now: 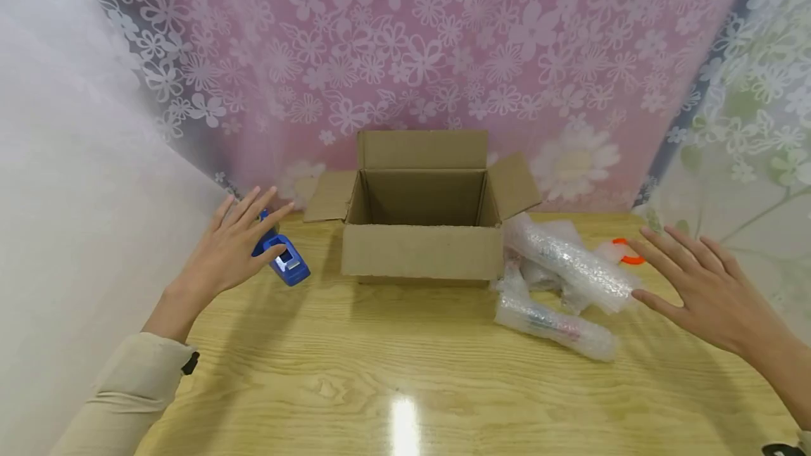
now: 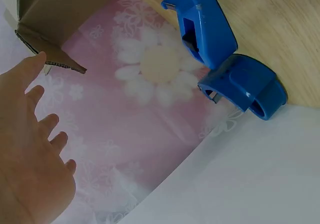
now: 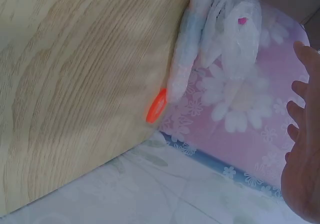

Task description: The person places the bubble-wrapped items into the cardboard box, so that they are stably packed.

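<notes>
An open cardboard box (image 1: pixel 418 231) stands at the back middle of the wooden table (image 1: pixel 405 371), its flaps spread. My left hand (image 1: pixel 234 248) hovers with straight fingers just above a blue tape dispenser (image 1: pixel 285 259) left of the box; the dispenser (image 2: pixel 220 44) lies on the table edge in the left wrist view, with the left hand (image 2: pixel 30 154) apart from it. My right hand (image 1: pixel 703 287) is spread flat and empty, right of several bubble-wrapped bundles (image 1: pixel 564 280). In the right wrist view the right hand (image 3: pixel 302 159) floats off the table beside the bundles (image 3: pixel 215 39).
An orange ring-shaped object (image 1: pixel 627 252) lies behind the bundles near the table's right edge, also the orange object (image 3: pixel 156 105) in the right wrist view. Flowered pink sheeting (image 1: pixel 443 55) walls the back; a white panel (image 1: pixel 63 195) closes the left side.
</notes>
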### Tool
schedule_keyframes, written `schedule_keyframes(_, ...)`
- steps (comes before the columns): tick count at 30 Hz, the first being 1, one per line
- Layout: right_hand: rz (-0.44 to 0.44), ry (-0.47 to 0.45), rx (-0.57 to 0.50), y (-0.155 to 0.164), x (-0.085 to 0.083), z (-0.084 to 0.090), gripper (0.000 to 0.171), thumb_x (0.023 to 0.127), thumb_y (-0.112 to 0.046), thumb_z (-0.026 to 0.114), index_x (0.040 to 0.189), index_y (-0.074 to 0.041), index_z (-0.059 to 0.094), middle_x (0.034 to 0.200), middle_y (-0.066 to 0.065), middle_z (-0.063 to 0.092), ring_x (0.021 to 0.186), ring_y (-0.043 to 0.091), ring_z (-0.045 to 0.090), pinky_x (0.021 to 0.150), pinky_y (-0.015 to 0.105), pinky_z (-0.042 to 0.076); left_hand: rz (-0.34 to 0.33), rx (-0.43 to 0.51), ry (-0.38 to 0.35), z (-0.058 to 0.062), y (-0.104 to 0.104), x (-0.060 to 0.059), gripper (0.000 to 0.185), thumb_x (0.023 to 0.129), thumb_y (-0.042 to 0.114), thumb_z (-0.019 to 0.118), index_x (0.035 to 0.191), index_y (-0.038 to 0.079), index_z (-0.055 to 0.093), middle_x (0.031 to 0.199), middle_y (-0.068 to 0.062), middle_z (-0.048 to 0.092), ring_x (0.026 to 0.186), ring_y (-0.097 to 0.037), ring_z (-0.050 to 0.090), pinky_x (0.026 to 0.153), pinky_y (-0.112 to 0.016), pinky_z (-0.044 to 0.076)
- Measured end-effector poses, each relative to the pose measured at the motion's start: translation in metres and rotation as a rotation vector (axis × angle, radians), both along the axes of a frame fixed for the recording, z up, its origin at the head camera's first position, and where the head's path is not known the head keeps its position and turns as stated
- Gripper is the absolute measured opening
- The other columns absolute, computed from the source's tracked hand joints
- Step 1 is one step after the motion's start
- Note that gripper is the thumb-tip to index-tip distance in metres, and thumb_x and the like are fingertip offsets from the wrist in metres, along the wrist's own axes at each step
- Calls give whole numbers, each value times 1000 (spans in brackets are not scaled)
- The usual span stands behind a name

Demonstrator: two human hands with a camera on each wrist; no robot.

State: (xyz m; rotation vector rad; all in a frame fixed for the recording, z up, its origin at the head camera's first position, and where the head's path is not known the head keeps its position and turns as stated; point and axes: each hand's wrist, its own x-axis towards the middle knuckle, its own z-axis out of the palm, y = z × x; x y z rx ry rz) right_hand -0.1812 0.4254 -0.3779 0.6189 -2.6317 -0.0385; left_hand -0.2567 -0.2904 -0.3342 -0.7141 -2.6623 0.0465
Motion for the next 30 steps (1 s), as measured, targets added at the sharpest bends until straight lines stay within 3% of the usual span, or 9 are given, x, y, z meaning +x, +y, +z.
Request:
schedule_keyframes(3,-2,-18,-8,-4,3,1,93,93,-49,73,168,-30,20,174,-4,14,161,23,5,126,54,-3,3,46,-60,-2,-1,1,75,103,43,64,166,26,29,172,-13,20,159,-34,10,126,-52,-3)
schedule_keyframes(7,25,-27,-21,-13,8,-2,89,95,-50,71,167,-26,24,174,-2,17,160,25,7,127,51,-1,-8,154,-194,-9,0,2,72,106,46,58,167,26,26,172,-14,21,157,-40,18,125,-59,6)
schedule_keyframes(10,70,-26,-62,-24,12,-7,87,93,-47,74,165,-23,30,170,4,27,155,32,22,126,54,5,-29,236,-271,-15,6,3,69,107,47,54,167,26,26,171,-14,23,152,-46,25,119,-67,18)
schedule_keyframes(13,118,-59,-139,-38,16,-13,87,91,-34,80,164,-23,35,164,7,38,144,35,36,124,55,14,-39,307,-307,-17,13,3,66,109,47,50,167,26,25,171,-12,23,151,-49,28,114,-72,24)
schedule_keyframes(17,194,-121,-208,-57,20,-20,86,85,-19,86,160,-22,44,151,5,54,132,30,48,110,53,32,-37,377,-303,-17,23,2,64,110,46,48,167,26,25,171,-11,23,151,-47,29,111,-73,27)
schedule_keyframes(21,234,-143,-195,-71,22,-31,82,82,-20,89,154,-22,51,140,-4,61,122,21,58,97,42,42,-73,437,-271,-16,37,-3,63,110,44,50,165,23,31,171,-9,24,152,-46,27,111,-73,28)
schedule_keyframes(26,255,-180,-191,-78,20,-45,73,84,-25,88,149,-18,56,138,-5,63,118,22,62,95,27,48,-186,511,-241,-16,58,-11,59,108,39,56,161,19,40,171,-10,24,153,-44,25,113,-72,26)
schedule_keyframes(30,283,-212,-186,-80,17,-55,70,86,-23,86,148,-13,56,141,4,63,121,28,61,96,26,49,-234,530,-217,-17,73,-16,59,107,35,60,159,14,43,170,-13,26,153,-43,25,115,-70,22)
